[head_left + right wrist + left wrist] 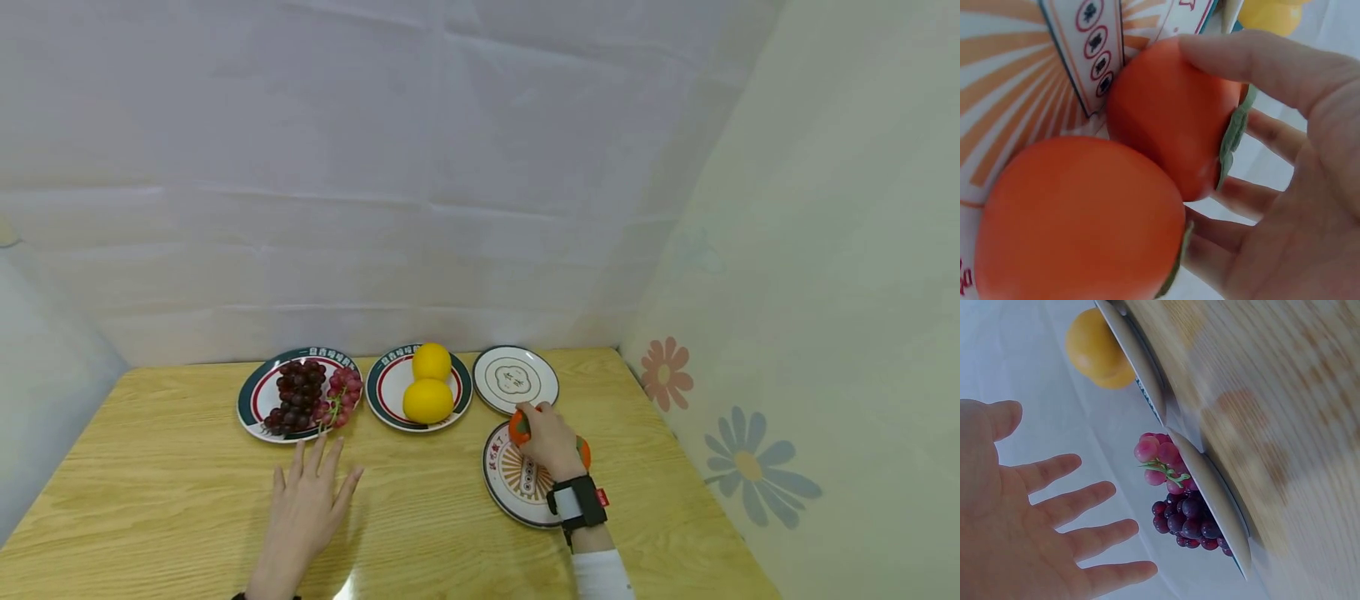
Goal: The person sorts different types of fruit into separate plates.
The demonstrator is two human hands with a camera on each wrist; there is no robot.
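Observation:
Over the sunburst-patterned plate (517, 492), my right hand (551, 442) grips an orange persimmon (1166, 119), its thumb on the near side and its fingers around the green leafy end. A second persimmon (1072, 219) lies beside it on that plate, touching or very close to the first. My left hand (303, 508) hangs above the table with fingers spread and holds nothing. Just beyond its fingertips is a plate (258, 400) bearing dark grapes (298, 392) and pink grapes (343, 394).
At the back middle, a green-rimmed plate (386, 392) carries two yellow fruits (429, 402). To its right stands a small white plate (487, 375) with a printed emblem. A white cloth wall (360, 250) rises behind the wooden table (405, 517), and a flowered cloth (810, 375) borders the right side.

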